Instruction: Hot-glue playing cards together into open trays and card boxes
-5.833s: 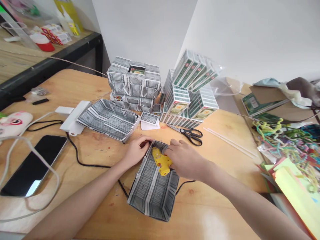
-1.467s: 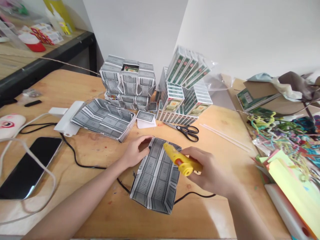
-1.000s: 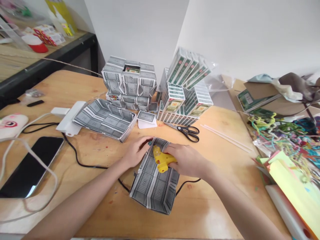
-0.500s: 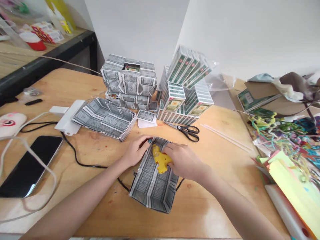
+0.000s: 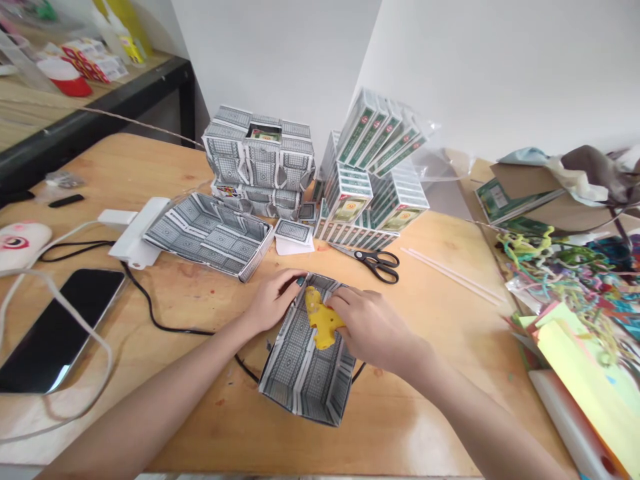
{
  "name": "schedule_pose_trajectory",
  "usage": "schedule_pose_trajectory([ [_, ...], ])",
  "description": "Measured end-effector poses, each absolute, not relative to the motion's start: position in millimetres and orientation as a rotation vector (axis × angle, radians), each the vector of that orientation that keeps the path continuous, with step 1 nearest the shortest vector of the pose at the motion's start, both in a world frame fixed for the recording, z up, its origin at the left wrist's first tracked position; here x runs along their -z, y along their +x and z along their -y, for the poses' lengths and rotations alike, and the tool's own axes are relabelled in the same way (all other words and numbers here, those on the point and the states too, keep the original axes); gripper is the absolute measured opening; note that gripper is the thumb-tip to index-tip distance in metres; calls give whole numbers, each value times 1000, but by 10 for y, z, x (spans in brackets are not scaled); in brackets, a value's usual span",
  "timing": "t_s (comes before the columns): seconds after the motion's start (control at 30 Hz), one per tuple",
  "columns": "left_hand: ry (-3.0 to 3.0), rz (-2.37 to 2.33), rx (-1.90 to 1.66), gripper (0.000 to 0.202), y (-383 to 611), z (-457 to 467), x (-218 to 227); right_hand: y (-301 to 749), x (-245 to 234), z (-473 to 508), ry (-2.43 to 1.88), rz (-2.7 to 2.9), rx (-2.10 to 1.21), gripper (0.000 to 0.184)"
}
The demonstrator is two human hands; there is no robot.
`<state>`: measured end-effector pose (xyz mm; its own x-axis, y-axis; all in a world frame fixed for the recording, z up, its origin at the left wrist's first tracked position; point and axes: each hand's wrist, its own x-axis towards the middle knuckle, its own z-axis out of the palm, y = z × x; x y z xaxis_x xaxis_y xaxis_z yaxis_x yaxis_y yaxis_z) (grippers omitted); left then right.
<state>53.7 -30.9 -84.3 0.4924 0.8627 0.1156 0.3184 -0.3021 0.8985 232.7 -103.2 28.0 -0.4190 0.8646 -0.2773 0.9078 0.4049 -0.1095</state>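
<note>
**Glue gun at the far corner of a card tray**

The fingers of the right hand (image 5: 373, 327) are curled tight round the handle of a yellow glue gun (image 5: 321, 319), whose nozzle points down and away into the far left corner of a card tray (image 5: 305, 370). The left hand (image 5: 273, 303) is closed on that same corner from outside, fingertips pressed on the rim of the tray's wall and thumb tucked under the hand, just beside the gun's tip.

The card tray, a shallow open box built from grey-backed playing cards, lies flat on the wooden table (image 5: 430, 320) straight before the person, one short end toward them. A black cord (image 5: 160, 323) runs across the table and passes under the tray.

Farther out to the left lies a second tray (image 5: 210, 233) of the same make, partly on a white power strip (image 5: 133, 240), with a phone (image 5: 55, 333) face up nearer the edge. Behind stand a stack of card-built boxes (image 5: 260, 160) and piled packs of playing cards (image 5: 373, 193). Black scissors (image 5: 380, 263) and two clear glue sticks (image 5: 455, 280) lie to the right, apart from the hands.
</note>
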Motion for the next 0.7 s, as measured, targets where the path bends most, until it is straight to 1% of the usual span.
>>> schedule_pose_trajectory([
  [0.17, 1837, -980, -776, 26, 535, 308, 875, 2342, -298, 1055, 1616, -2515, 377, 32],
  [0.7, 1846, -1023, -768, 27, 541, 321, 851, 2356, -361, 1119, 1704, -2555, 392, 36],
])
